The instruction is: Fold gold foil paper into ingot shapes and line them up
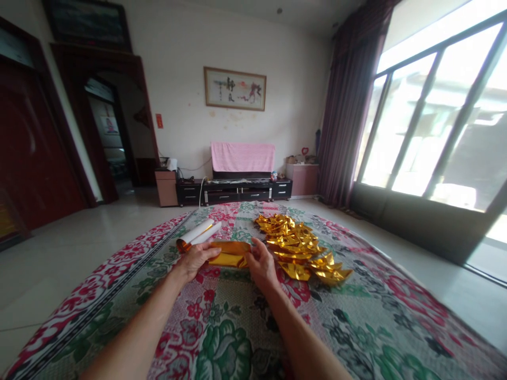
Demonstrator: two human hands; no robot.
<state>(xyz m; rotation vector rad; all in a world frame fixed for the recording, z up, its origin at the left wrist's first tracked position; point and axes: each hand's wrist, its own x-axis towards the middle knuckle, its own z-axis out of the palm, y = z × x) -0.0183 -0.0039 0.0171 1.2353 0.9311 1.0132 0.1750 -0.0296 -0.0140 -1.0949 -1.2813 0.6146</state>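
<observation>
Gold foil sheet (227,260), one: held level above the cloth, in front of the curled foil sheets (200,233). Its left end is pinched by the left hand (197,259), thumb uppermost; its right end is gripped by the right hand (264,266), thumb and fingers closed on it.

Risks, as judged: a skewed crease may be caused by uneven pull between the two ends; a tear or stray wrinkle, by too hard a pinch on thin foil. The pile of folded gold pieces (296,243), near the right hand, could be crushed or scattered by a sweep of that forearm. The curled sheets, set close by the left hand, could be nudged or rolled away.

Surface: floral cloth (224,348), in red, green and grey, with a patterned border at left; the support beneath is hidden.

Room: pale tiled floor (130,224); black low cabinet (249,196), topped by an object draped in a pink cover (243,157); framed picture (235,88), wall-hung; purple curtain (345,116), beside a bright window (415,116); dark red door (34,142), at left.
</observation>
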